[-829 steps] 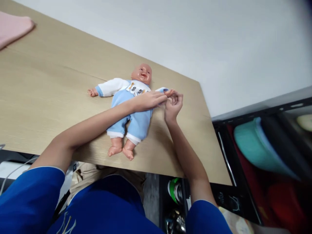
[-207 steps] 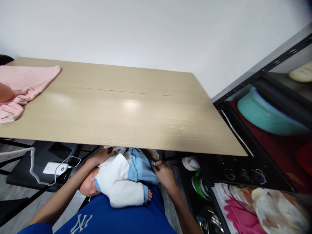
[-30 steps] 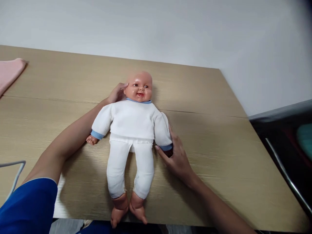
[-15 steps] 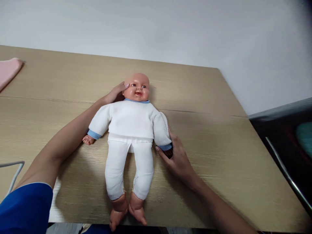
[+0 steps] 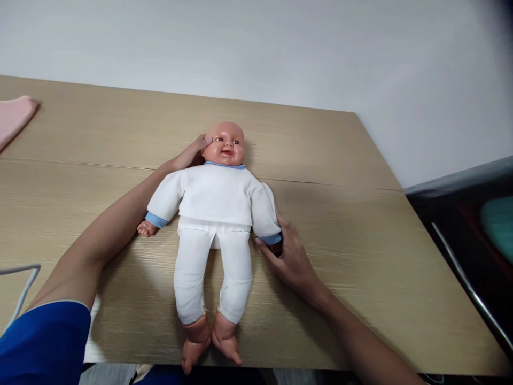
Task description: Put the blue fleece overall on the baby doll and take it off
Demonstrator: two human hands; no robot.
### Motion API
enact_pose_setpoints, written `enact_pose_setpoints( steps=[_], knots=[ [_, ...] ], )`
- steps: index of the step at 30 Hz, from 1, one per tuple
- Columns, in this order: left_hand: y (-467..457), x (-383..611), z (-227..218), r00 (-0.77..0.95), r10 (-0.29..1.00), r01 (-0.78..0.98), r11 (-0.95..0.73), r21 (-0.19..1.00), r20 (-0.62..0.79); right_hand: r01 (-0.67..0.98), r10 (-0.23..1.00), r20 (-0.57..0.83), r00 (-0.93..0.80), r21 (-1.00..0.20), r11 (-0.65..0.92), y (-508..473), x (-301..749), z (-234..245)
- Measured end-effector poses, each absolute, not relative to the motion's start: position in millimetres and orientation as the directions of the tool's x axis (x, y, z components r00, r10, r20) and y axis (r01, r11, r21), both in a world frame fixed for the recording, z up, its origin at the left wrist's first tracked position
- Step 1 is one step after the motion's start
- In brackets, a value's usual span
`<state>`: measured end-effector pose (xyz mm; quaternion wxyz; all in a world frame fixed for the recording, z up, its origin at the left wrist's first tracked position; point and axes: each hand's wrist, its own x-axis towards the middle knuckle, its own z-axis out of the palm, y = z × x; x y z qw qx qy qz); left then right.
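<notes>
A baby doll [image 5: 214, 214] in white top and white trousers with blue cuffs lies face up on the wooden table [image 5: 340, 176], feet toward me. My left hand [image 5: 189, 156] rests against the left side of the doll's head, fingers curved around it. My right hand [image 5: 289, 255] is closed around the doll's hand at the blue cuff, beside its hip.
A pink cloth [image 5: 14, 117] lies at the table's far left edge. A white cable [image 5: 22, 286] hangs at the near left. A dark shelf unit [image 5: 473, 235] with a teal object stands to the right. A white wall runs behind the table.
The doll, earlier in blue dungarees and then handled on my lap below the table, now lies on the table in white. In the last second almost nothing moved.
</notes>
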<state>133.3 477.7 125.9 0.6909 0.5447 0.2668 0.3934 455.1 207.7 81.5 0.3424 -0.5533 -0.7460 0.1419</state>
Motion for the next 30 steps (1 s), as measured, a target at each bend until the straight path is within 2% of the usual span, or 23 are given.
enact_pose_setpoints(
  steps=[18, 22, 25, 28, 30],
  knots=[
    [472, 139, 124, 0.508, 0.854, -0.345, 0.08, 0.935, 0.114, 0.705, 0.928, 0.344, -0.145, -0.622, 0.341, 217, 455, 79],
    [482, 137, 123, 0.508, 0.856, -0.253, 0.046, 0.966, 0.093, 0.695, 0.917, 0.374, -0.141, -0.622, 0.361, 221, 455, 76],
    [489, 130, 123, 0.445, 0.892, -0.152, -0.005, 0.988, 0.073, 0.693, 0.91, 0.387, -0.147, -0.617, 0.374, 224, 455, 74],
    [489, 117, 131, 0.35, 0.936, 0.013, -0.05, 0.999, 0.042, 0.692, 0.902, 0.404, -0.151, -0.609, 0.388, 228, 456, 72],
    [484, 106, 141, 0.288, 0.954, 0.135, -0.132, 0.982, 0.089, 0.692, 0.901, 0.407, -0.151, -0.607, 0.391, 230, 457, 72]
  ],
)
